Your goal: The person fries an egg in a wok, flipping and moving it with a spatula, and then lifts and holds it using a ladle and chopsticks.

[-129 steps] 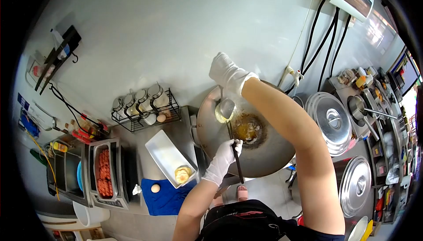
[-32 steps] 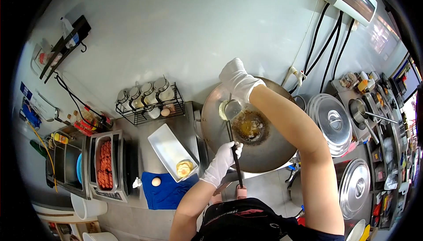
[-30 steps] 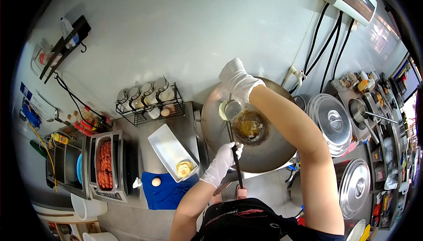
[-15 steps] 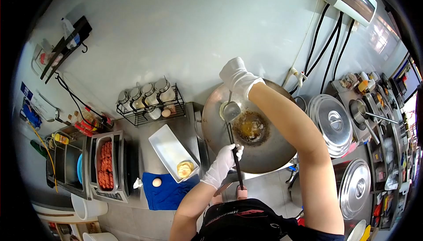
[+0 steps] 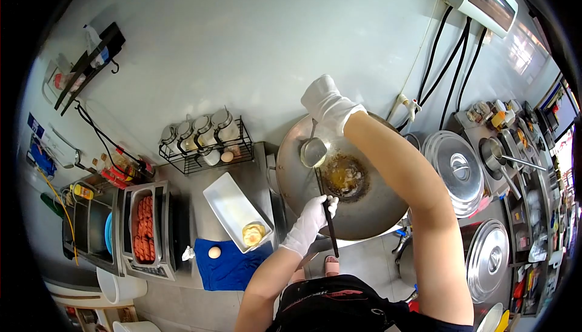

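Note:
A wide metal wok (image 5: 376,220) stands in front of me, with yellowish oil and pale bits (image 5: 347,177) pooled at its bottom. My right hand (image 5: 330,104), in a white glove, is closed round the handle of a ladle (image 5: 313,152). The ladle's bowl hangs over the wok's left side, with a pale edge showing along its lower rim. In my gloved left hand (image 5: 313,218) are long dark chopsticks (image 5: 328,226), their tips at the ladle's lower edge. Whatever lies inside the ladle is hard to make out.
Left of the wok, a white tray (image 5: 225,201) holds round yellowish patties (image 5: 254,233). An egg (image 5: 214,252) lies on a blue cloth (image 5: 227,271). Behind is a wire rack (image 5: 203,165) with jars. A lidded pot (image 5: 454,168) stands close on the right.
The ladle has turned so its bowl faces more toward me, and it has shifted slightly left. The chopsticks' lower ends have swung a little right. Both hands keep their hold.

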Tool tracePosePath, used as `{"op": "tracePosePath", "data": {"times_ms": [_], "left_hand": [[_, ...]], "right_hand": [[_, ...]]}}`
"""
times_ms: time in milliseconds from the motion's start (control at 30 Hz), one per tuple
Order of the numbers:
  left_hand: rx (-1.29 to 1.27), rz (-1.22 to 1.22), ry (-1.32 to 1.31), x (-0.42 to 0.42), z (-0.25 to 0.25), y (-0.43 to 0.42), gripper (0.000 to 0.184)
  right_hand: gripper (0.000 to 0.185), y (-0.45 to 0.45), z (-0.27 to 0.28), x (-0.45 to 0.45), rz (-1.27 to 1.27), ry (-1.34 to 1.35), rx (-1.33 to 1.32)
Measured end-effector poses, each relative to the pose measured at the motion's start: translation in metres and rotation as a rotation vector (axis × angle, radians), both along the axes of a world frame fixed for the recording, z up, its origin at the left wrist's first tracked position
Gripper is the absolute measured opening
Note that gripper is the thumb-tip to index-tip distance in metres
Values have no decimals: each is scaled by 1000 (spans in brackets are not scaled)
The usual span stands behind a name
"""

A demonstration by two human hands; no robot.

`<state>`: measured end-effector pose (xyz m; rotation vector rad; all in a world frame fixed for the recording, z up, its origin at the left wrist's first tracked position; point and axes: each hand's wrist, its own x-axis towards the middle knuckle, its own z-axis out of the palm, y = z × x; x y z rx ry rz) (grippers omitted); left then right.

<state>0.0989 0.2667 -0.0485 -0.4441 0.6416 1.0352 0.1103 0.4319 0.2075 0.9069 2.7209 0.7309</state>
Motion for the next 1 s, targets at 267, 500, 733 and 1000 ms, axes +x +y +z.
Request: {"op": "tracePosePath", "data": {"times_ms": [267,500,733,1000], "left_hand": [[-4,30,-47,-1,2,5,17],[11,-13,7,0,-3,4,21],[15,9,-27,0,-6,-2,14],[27,-12,10,3,-4,-7,18]], "right_hand": [[7,0,27,41,34,-83,122],[6,-3,-3,55,13,-178,155],[9,-23,-4,34,123,-114,292],[18,-38,-2,-22,200,-217,189]]}}
